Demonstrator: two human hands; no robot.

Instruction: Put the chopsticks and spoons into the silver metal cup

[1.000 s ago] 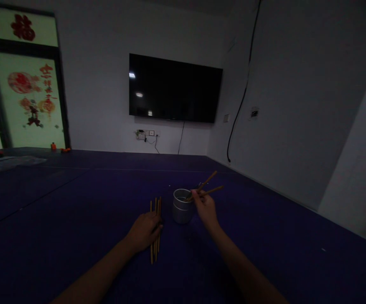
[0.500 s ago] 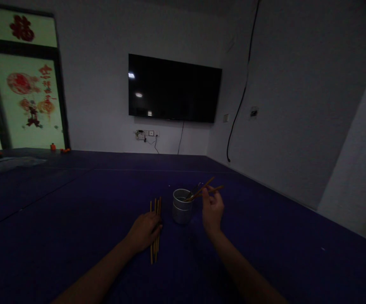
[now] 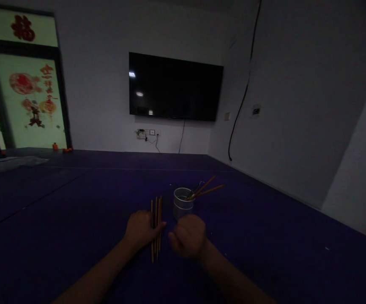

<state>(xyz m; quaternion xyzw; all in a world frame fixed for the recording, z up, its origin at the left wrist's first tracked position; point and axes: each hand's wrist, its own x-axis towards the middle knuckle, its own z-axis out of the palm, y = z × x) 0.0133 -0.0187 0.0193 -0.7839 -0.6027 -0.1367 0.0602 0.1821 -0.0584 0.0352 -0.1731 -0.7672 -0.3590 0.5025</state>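
Several thin wooden chopsticks (image 3: 156,249) lie side by side on the purple surface, pointing away from me. My left hand (image 3: 139,229) is closed at their middle, its thumb across them and its other fingers partly hidden. Just beyond stands a grey metal cup (image 3: 183,205), upright. Two chopsticks (image 3: 211,191) lean out of its right side, along with a thin dark and shiny utensil (image 3: 197,186) whose kind I cannot make out. In front of the cup, my right hand (image 3: 189,235) hovers with curled fingers, slightly blurred, and nothing shows in it. It hides the cup's base.
The purple surface (image 3: 75,211) reaches to the walls. A black television (image 3: 175,86) hangs on the far wall above sockets with cables. A dark cable (image 3: 240,103) runs down the right wall. Small orange objects (image 3: 66,150) and a plastic sheet (image 3: 12,163) lie at the far left.
My right hand has let go of the two chopsticks, which now rest in the cup, and has moved left and towards me. My left hand's thumb now stretches across the other chopsticks.
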